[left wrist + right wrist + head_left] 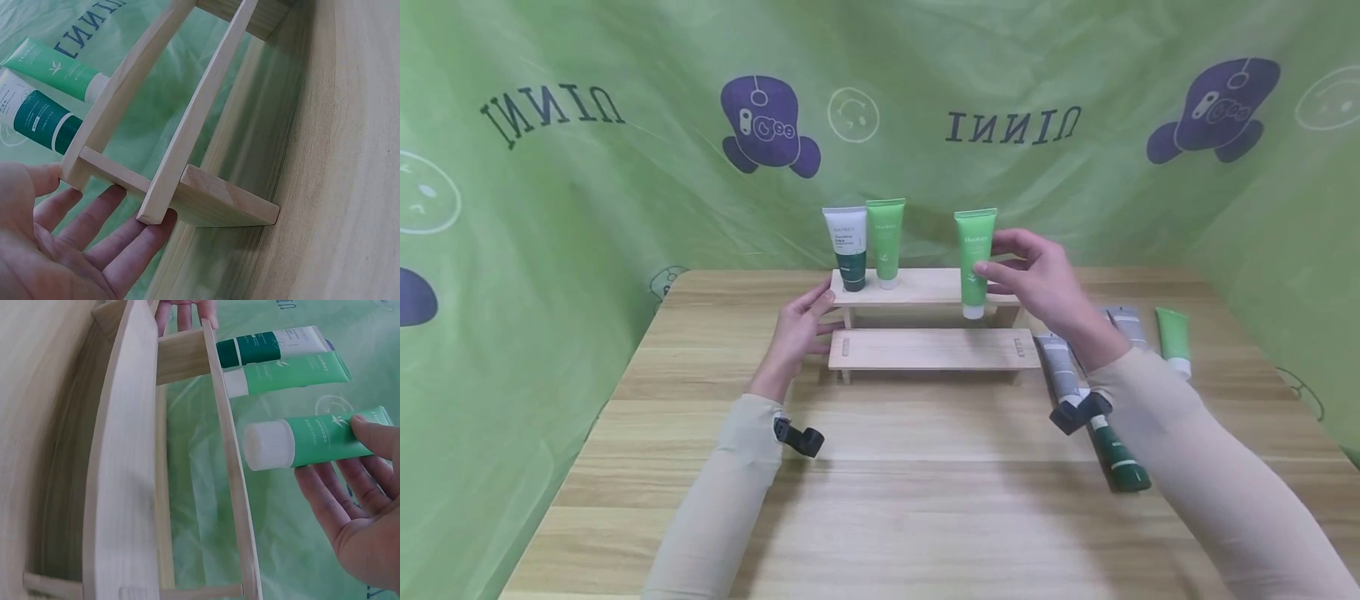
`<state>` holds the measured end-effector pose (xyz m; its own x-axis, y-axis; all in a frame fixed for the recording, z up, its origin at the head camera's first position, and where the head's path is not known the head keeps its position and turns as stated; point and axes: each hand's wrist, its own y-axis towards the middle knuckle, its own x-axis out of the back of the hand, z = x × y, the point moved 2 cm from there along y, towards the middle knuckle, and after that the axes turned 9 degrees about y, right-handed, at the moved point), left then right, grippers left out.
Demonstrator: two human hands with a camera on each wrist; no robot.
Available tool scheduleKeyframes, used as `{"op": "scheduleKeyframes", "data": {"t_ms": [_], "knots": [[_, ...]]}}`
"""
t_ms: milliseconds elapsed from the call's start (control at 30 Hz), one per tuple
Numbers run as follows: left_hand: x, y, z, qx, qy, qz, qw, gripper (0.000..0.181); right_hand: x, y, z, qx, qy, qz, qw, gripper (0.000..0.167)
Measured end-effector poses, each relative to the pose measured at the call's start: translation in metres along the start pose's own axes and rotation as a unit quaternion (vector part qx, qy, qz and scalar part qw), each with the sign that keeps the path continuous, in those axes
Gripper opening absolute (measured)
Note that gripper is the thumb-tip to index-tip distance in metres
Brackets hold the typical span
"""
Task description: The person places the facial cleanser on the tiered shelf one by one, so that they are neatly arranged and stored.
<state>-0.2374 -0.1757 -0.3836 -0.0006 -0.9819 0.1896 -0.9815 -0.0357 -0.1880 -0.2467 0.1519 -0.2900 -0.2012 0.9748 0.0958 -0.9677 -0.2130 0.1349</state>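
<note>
Green tube (pixel 972 252) pinched by right hand (pixel 1043 277); shelf (pixel 934 348) touched by spread left hand (pixel 797 329).
Likely light, squeezable; best held gently at mid-body.

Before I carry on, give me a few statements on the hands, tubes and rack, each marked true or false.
1. The left hand touches the left end of the wooden rack. True.
2. The upper shelf bears three standing tubes. False: two stand there, a white-and-dark-green tube and a green tube.
3. The right hand holds another green tube, white cap downward. True.
4. In the head view, the white-and-dark-green tube stands right of its neighbour. False: it stands left.
5. A further green tube lies on the table, right of the rack. True.
6. The grey tubes stand on the lower shelf. False: grey tubes lie on the table.
</note>
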Motion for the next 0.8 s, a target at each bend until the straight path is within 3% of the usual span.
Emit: {"op": "scheduleKeyframes", "data": {"t_ms": [533, 800], "knots": [[0.0, 0.002, -0.001, 0.012, -0.004, -0.007, 0.9999, 0.047, -0.043, 0.034, -0.002, 0.052, 0.076, -0.022, 0.9955, 0.044], [0.0, 0.002, -0.001, 0.013, -0.004, -0.01, 0.9999, 0.046, -0.054, 0.044, -0.012, 0.069, 0.092, -0.033, 0.9928, 0.043]]}}
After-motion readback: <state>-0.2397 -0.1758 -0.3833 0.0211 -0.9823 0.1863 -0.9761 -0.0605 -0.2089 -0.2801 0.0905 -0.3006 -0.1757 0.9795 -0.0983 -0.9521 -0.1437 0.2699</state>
